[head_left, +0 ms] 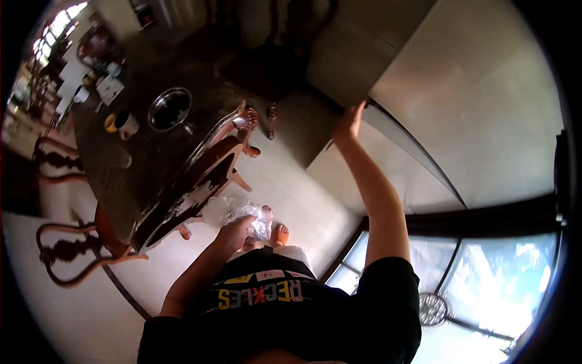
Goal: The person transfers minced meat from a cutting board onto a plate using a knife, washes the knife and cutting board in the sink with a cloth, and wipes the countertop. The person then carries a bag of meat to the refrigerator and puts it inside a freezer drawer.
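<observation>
My left hand [238, 232] is closed around a crumpled clear plastic bag [227, 210], held low in front of my body above the feet. Away to the right, my right hand [348, 126] is raised with the arm stretched forward. Its fingers look straight and close together, at the edge of a smooth pale door [394, 155] that resembles a refrigerator's. A dark curved gap separates this door from the larger pale panel [473, 97] beside it. How firmly the fingers touch the edge is hard to tell.
A dark table [115, 182] on the left bears a glass-lidded pan [170, 109], a white mug [127, 124] and a yellow cup [110, 123]. Carved wooden chairs [66, 255] stand around it. A bright window [503, 267] lies at lower right.
</observation>
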A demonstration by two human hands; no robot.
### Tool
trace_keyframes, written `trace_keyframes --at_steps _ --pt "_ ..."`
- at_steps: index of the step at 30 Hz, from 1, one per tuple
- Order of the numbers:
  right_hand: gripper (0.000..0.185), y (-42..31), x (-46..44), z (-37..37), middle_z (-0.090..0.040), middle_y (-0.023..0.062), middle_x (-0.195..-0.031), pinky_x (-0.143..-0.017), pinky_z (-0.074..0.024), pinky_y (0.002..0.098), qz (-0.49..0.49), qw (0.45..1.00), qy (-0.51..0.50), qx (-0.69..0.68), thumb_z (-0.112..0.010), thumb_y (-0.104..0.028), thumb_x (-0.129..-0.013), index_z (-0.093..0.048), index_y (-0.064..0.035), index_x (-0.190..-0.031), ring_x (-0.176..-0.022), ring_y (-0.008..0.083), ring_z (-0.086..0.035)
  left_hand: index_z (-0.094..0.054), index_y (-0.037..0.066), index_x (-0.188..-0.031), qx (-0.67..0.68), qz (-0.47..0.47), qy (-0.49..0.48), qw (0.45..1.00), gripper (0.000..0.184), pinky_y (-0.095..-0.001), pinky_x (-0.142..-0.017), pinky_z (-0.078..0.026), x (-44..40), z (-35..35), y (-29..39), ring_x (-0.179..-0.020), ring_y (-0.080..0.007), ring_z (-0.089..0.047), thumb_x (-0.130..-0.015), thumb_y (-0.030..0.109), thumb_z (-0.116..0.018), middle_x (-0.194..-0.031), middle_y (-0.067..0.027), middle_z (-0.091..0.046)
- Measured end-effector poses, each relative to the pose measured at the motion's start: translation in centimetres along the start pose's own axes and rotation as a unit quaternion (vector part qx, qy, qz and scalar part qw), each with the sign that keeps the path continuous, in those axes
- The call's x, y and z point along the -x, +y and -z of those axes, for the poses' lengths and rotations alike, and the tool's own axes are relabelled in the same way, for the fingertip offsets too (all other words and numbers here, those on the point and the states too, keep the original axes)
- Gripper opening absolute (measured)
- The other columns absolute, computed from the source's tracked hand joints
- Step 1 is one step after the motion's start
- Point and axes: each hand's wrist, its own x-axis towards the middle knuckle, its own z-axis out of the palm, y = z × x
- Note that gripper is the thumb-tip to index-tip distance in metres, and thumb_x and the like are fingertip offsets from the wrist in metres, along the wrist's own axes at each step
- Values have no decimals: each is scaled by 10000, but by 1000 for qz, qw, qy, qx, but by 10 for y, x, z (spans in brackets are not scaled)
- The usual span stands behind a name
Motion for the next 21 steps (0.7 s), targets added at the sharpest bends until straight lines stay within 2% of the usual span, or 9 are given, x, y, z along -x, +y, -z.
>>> trace_keyframes --at_steps 1,3,4,6,10,12,16,17,21 --pt "439 -4 38 15 -507 88 -1250 -1051 -45 612 38 997 -36 -59 -461 -367 -873 -538 -131 -1235 -1225 320 -357 -412 -24 -1235 10 9 -7 1000 370 -372 -918 -432 -8 6 -2 -1086 -240 -518 -888 91 -465 -1171 -135 -502" --pt "477 -22 103 9 -515 113 -1149 -1049 -50 617 52 987 50 -140 -526 -431 -825 -539 -161 -1218 -1143 314 -407 -420 -24 -1230 -13 -6 -32 999 372 -378 -934 -423 -19 13 4 -1093 -248 -517 -876 74 -481 -1169 -137 -508" --pt "511 -39 138 -7 -488 135 -1169 -1035 -81 632 22 943 165 -287 -604 -420 -775 -527 -174 -1216 -1142 294 -408 -430 -24 -1221 -44 -29 -53 997 366 -382 -940 -419 -22 13 10 -1093 -250 -519 -871 65 -486 -1165 -139 -513" --pt "612 -22 219 23 -403 161 -1256 -1009 -154 642 13 843 232 -485 -681 -309 -731 -451 -166 -1280 -1201 319 -360 -458 -18 -1190 -39 -21 -77 996 339 -378 -904 -443 -33 12 14 -1065 -246 -538 -861 56 -493 -1142 -133 -532" --pt "666 -26 320 -15 -347 194 -1349 -1059 -140 566 -240 806 126 -527 -632 -307 -786 -348 -77 -1342 -1291 368 -259 -540 6 -1074 -28 -25 -122 992 247 -352 -776 -506 -49 -6 14 -938 -214 -601 -831 49 -536 -1018 -100 -594" --pt "708 -25 362 -34 -308 196 -1391 -1077 -149 518 -274 802 111 -518 -624 -290 -797 -289 -26 -1362 -1314 357 -241 -568 27 -1047 -105 -15 -64 992 281 -314 -727 -492 -60 -16 10 -868 -191 -589 -806 162 -620 -978 -76 -591" --pt "704 -10 433 -57 -253 178 -1435 -1090 -159 476 -257 787 68 -557 -608 -240 -804 -263 -11 -1373 -1347 327 -197 -572 44 -997 -101 9 -113 988 234 -277 -632 -473 -66 -36 11 -796 -157 -569 -787 129 -633 -928 -47 -584" --pt "623 -6 446 -58 -274 186 -1425 -1097 -173 437 -264 781 61 -563 -564 -143 -813 -300 -10 -1362 -1339 340 -215 -572 44 -997 -107 15 -117 987 234 -277 -632 -473 -64 -44 10 -796 -157 -569 -787 129 -633 -928 -47 -584" --pt "629 -3 475 -80 -282 179 -1422 -1094 -159 462 -314 777 20 -545 -587 -227 -823 -322 6 -1343 -1334 331 -229 -593 53 -892 -104 24 -122 987 109 -224 -509 -377 -65 -71 6 -681 -105 -530 -789 78 -622 -840 -23 -588"
